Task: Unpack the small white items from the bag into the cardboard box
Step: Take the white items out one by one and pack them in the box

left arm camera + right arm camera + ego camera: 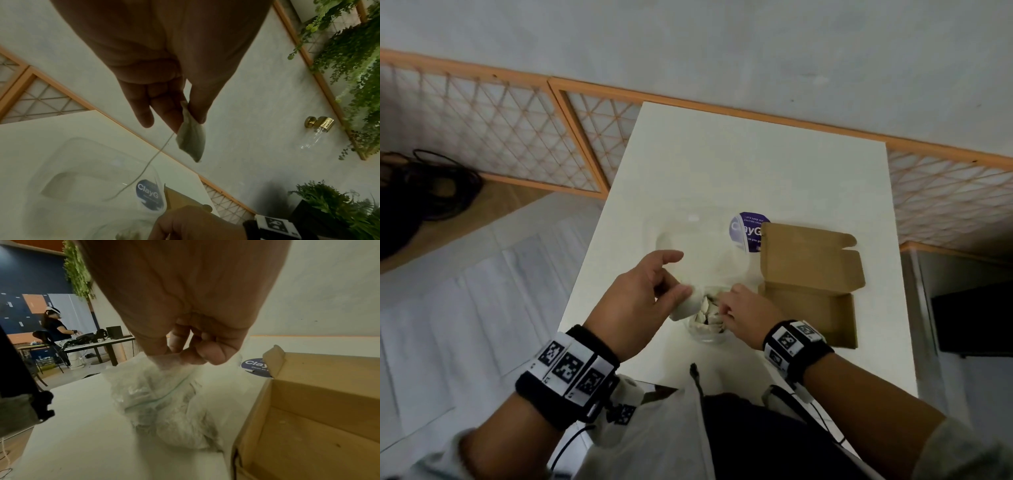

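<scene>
Left hand (164, 91) grip pinched on a light, limp white sachet (191, 141), string trailing; best held by its top edge. Right hand (191, 331) grip clamped on the flimsy bag (164, 399) rim beside the cardboard box (320, 410).

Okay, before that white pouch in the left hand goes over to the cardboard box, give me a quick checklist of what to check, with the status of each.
1. Left hand pinches the white pouch: ok.
2. Pouch string free of the bag: cannot tell, it trails down toward it.
3. Right hand holds the clear bag by its top: ok.
4. Cardboard box open, lid back: ok.
5. Box floor bare where it shows in the right wrist view: ok.
6. Box right beside the bag: ok.
</scene>
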Tool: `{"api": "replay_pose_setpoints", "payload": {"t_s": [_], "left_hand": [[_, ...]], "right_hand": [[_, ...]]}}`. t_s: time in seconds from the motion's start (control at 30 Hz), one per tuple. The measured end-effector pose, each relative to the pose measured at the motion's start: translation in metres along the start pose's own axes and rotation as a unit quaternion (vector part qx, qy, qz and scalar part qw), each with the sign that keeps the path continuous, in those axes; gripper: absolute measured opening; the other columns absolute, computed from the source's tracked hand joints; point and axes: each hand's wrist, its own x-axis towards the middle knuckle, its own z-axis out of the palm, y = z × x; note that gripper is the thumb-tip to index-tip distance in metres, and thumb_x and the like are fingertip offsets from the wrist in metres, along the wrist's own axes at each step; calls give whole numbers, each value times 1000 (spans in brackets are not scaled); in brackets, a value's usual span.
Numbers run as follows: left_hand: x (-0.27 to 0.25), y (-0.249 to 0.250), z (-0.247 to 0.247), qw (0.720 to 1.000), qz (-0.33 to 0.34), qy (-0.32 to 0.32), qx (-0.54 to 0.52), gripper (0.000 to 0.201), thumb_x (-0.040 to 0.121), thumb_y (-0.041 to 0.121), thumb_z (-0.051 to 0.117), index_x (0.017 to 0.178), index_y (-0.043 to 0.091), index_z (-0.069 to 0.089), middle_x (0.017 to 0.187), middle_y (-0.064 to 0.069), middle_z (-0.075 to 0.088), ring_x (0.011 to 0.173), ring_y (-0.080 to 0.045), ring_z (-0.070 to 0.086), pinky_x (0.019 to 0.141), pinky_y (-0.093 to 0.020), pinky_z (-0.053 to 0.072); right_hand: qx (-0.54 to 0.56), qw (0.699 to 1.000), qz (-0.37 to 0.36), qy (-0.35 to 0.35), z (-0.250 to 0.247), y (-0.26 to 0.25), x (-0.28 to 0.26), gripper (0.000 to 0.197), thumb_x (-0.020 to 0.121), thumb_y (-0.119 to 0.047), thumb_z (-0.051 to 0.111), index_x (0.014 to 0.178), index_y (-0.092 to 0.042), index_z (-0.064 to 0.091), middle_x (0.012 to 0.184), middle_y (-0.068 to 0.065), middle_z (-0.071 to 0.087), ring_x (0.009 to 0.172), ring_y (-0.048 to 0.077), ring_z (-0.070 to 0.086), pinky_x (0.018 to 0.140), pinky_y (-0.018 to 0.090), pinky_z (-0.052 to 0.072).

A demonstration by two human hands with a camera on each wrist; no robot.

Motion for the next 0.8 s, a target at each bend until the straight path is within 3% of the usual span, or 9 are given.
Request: {"api": "replay_pose_setpoints", "payload": {"t_s": [0.07, 0.13, 0.27, 0.37, 0.43, 0.53, 0.6, 0.67, 0.8], "left_hand": [[0, -3, -1, 1000, 1, 4, 22, 14, 97, 31, 68, 110, 38, 68, 87, 15, 74, 88, -2, 67, 78, -16, 49], [-1, -7, -2, 999, 20, -2, 36, 8, 98, 27, 68, 95, 34, 72, 89, 18, 74, 87, -4, 67, 77, -19, 52], [0, -9, -3, 996, 56, -14, 63, 12, 98, 27, 66, 91, 35, 71, 94, 18, 72, 89, -5, 67, 77, -24, 52], [0, -3, -2, 995, 79, -18, 57, 12, 96, 30, 66, 85, 37, 67, 98, 15, 64, 93, -4, 66, 78, -23, 52], [0, 1, 0, 996, 78, -22, 47, 13, 96, 29, 64, 84, 34, 64, 96, 14, 66, 93, -5, 67, 80, -28, 55], [4, 7, 2, 997, 48, -57, 35, 14, 100, 24, 59, 89, 30, 62, 89, 20, 74, 87, 0, 70, 76, -21, 53], [6, 11, 4, 995, 52, -76, 42, 14, 102, 25, 58, 91, 31, 63, 89, 25, 72, 84, 1, 69, 70, -14, 48], [8, 16, 7, 993, 63, -84, 43, 12, 102, 28, 60, 92, 33, 64, 92, 22, 71, 83, -4, 67, 69, -15, 48], [14, 27, 12, 988, 82, -134, 0, 6, 97, 29, 69, 93, 32, 70, 123, 24, 65, 92, -8, 69, 90, -29, 55]], "right_hand": [[24, 1000, 9, 11, 0, 2, -3, 8, 102, -26, 56, 102, -21, 63, 109, 1, 53, 88, 25, 61, 79, 40, 54], [42, 999, 8, 29, -4, 3, -9, 5, 101, -27, 57, 101, -24, 61, 108, -3, 52, 86, 20, 60, 78, 37, 53], [111, 991, 9, 77, -20, -1, -26, 8, 99, -25, 63, 94, -29, 58, 92, -17, 51, 72, -1, 51, 64, 18, 36], [184, 978, 25, 99, -37, -7, -44, 7, 97, -21, 65, 92, -25, 62, 67, -12, 56, 56, 4, 52, 55, 19, 38], [220, 969, 26, 109, -49, -10, -56, 5, 98, -23, 65, 94, -26, 63, 63, -10, 60, 53, 8, 54, 52, 26, 46], [284, 950, 10, 128, -65, -12, -74, 7, 100, -26, 66, 95, -29, 61, 78, -13, 69, 66, 15, 65, 65, 38, 61], [319, 937, 3, 144, -73, -13, -83, 6, 100, -26, 66, 96, -29, 63, 85, -5, 69, 71, 20, 67, 70, 48, 62], [348, 923, -7, 162, -79, -14, -91, 5, 100, -27, 66, 97, -31, 65, 90, -1, 70, 79, 31, 67, 74, 55, 61], [384, 904, -24, 185, -88, -14, -100, 10, 101, -25, 67, 103, -34, 71, 96, 1, 73, 91, 29, 70, 88, 55, 58]]}}
